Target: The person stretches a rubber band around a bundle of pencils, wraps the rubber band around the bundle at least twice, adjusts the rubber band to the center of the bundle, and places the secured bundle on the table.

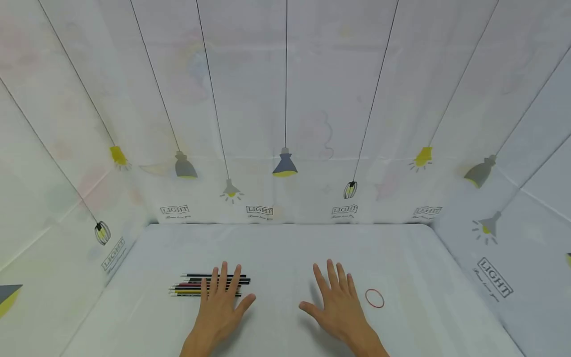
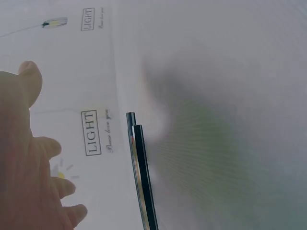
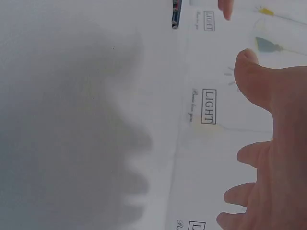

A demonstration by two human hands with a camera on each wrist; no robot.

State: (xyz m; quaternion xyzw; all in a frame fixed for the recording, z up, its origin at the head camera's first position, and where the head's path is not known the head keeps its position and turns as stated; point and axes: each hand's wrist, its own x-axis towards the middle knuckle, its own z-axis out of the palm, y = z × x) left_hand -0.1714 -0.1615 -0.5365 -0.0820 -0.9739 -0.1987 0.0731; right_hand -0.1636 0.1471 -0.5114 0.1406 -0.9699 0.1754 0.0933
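Note:
Several pencils (image 1: 183, 291) lie side by side on the left of the white table, mostly black, with a red and a yellow one among them. My left hand (image 1: 219, 308) is spread above them, its fingers overlapping their right part in the head view. The left wrist view shows pencil ends (image 2: 139, 158) low beside that hand, nothing in its grasp. My right hand (image 1: 336, 302) spreads its straight fingers over the table and holds nothing. Just right of it lies a thin red rubber band (image 1: 374, 298), a loose oval loop.
The white table (image 1: 285, 243) has rounded far corners. Behind and at both sides hang pale sheets (image 1: 312, 99) printed with lamps and the word LIGHT. Shadows of the hands fall on the tabletop.

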